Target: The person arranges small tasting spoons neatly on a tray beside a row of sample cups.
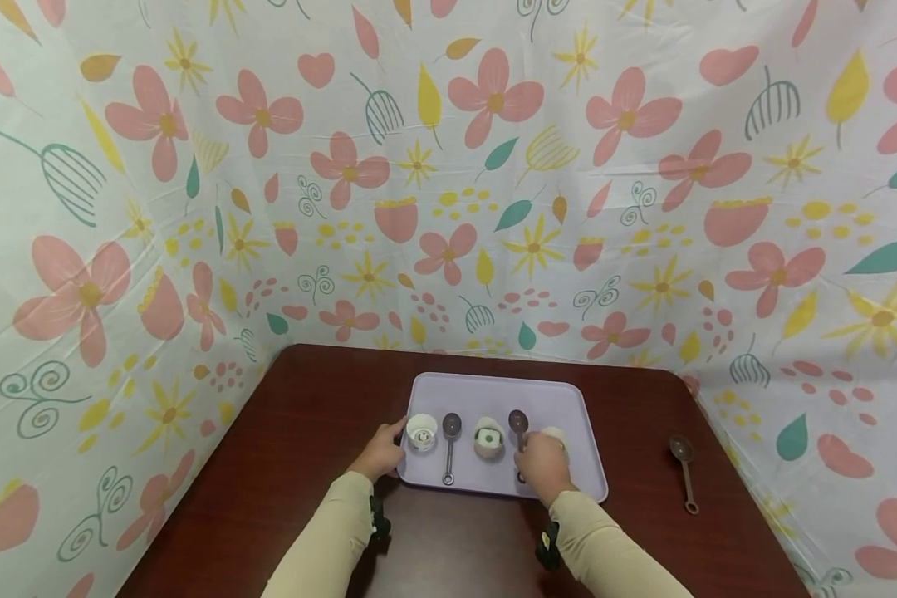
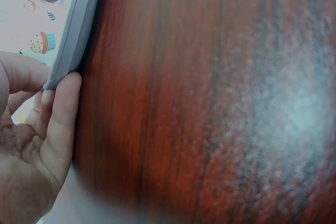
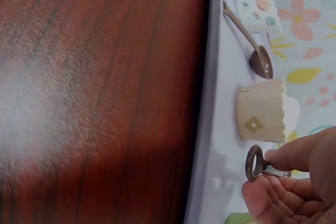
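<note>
On the lavender tray (image 1: 467, 394), my right hand (image 1: 544, 467) pinches the handle of a brown measuring spoon (image 1: 518, 422) between thumb and fingers. Its ring end (image 3: 254, 162) pokes out toward the wrist camera. My left hand (image 1: 379, 453) holds the tray's left edge (image 2: 79, 30), thumb and fingers on either side of the rim. Beside it stands a white patterned paper baking cup (image 1: 422, 422). A second brown measuring spoon (image 1: 452, 425) lies between that cup and a beige baking cup (image 3: 260, 111). Another cup (image 1: 556, 435) is partly hidden behind my right hand.
A third brown measuring spoon (image 1: 682, 450) lies on the dark red-brown table (image 1: 299, 432), right of the tray. A flower-print cloth (image 1: 448, 208) hangs behind the table and along its sides. A black band (image 1: 377, 519) circles the left wrist.
</note>
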The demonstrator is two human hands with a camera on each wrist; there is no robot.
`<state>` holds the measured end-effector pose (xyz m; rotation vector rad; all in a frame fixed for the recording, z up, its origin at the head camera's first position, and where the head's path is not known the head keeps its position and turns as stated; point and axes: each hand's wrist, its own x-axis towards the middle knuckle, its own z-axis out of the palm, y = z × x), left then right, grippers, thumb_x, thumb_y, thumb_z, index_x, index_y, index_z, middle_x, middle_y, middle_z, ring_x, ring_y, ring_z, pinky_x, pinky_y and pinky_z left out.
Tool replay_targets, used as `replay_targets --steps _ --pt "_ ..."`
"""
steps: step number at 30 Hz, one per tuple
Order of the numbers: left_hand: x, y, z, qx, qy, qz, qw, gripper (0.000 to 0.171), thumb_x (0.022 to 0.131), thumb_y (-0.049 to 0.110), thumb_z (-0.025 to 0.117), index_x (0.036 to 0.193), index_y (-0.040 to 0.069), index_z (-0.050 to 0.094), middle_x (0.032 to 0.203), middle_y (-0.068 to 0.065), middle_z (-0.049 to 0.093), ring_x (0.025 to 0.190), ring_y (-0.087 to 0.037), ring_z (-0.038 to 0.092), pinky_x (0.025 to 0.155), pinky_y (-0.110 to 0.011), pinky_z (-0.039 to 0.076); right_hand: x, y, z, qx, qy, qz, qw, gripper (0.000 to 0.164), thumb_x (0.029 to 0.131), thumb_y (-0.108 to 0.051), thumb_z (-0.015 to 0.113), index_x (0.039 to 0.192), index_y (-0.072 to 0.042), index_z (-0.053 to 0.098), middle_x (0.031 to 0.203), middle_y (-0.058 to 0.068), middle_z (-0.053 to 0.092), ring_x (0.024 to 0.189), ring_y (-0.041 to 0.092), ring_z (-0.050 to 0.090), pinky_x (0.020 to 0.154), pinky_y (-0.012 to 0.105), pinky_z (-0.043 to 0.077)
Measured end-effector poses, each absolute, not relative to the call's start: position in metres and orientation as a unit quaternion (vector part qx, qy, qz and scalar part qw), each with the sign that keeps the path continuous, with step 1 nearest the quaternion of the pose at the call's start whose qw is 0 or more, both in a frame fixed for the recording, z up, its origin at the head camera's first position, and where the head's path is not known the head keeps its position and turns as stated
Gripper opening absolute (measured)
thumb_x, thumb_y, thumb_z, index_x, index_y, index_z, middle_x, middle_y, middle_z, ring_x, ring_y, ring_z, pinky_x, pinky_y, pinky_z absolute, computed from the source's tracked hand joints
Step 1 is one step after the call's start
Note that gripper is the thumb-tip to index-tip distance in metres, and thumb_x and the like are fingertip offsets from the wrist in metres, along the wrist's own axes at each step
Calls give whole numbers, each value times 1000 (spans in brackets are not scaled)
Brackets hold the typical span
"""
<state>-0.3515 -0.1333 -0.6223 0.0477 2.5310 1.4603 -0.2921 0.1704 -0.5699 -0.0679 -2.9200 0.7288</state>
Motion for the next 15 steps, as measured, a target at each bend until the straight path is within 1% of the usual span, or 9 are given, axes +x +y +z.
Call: replay_targets --steps 5,8,10,15 --pt "-351 -133 -622 18 861 497 105 83 78 -13 51 157 11 38 146 -27 37 100 -39 55 52 -40 58 -291 168 -574 -23 -966 249 60 6 81 -3 68 76 -3 66 65 3 63 58 18 55 49 31 44" --pt "-351 -133 -622 18 861 497 104 83 78 -12 51 157 12 39 146 -27 37 99 -38 55 51 -39 57 -290 167 -577 -28 -965 253 55 9 82 -3 67 74 -4 64 64 3 61 58 18 55 49 31 43" --pt "-352 -133 -623 16 861 498 104 83 78 -12 51 157 12 39 147 -26 36 99 -39 55 52 -39 57 -290 167 -579 -29 -965 253 56 13 82 -2 66 71 -6 62 62 2 60 57 18 54 48 31 42" --pt "-352 -134 -623 18 859 500 105 83 78 -12 51 157 12 39 147 -27 35 101 -40 55 52 -39 57 -290 166 -583 -27 -967 240 79 22 80 -1 66 63 -10 54 60 2 58 58 20 53 52 36 45"
